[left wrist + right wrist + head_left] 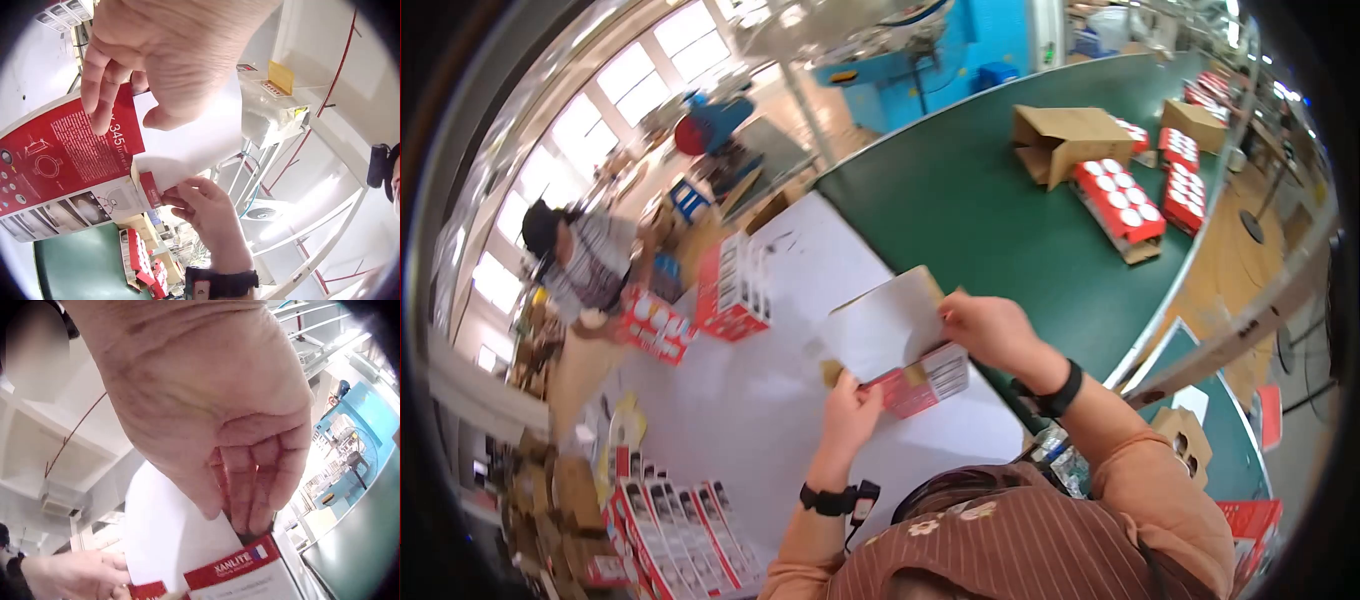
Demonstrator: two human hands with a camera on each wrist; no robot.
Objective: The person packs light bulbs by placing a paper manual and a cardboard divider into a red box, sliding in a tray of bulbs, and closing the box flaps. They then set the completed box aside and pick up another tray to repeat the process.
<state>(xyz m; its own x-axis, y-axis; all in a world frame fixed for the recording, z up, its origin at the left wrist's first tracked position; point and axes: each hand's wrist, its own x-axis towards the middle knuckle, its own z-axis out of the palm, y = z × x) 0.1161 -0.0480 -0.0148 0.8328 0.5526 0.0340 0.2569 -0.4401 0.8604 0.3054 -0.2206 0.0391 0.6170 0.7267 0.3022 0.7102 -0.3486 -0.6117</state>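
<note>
A red and white printed carton [912,392] is held over the white table in front of me, with its large white flap [885,320] raised. My left hand [855,412] grips the carton's near left edge. In the left wrist view, the fingers of that hand [169,56] lie on the red panel [69,147] and the thumb is on the white side. On the right, my other hand [992,328] pinches the carton at the flap's right edge. The right wrist view shows this hand [219,419] just above a red strip [231,569] lettered XANLITE.
Two red cartons stand at the white table's [800,240] far left, one upright [730,290] and one [652,325] by another person [590,255]. Several flat printed boxes [685,530] lie at near left. The green belt [960,210] carries a brown box [1070,140] and red packs [1120,205].
</note>
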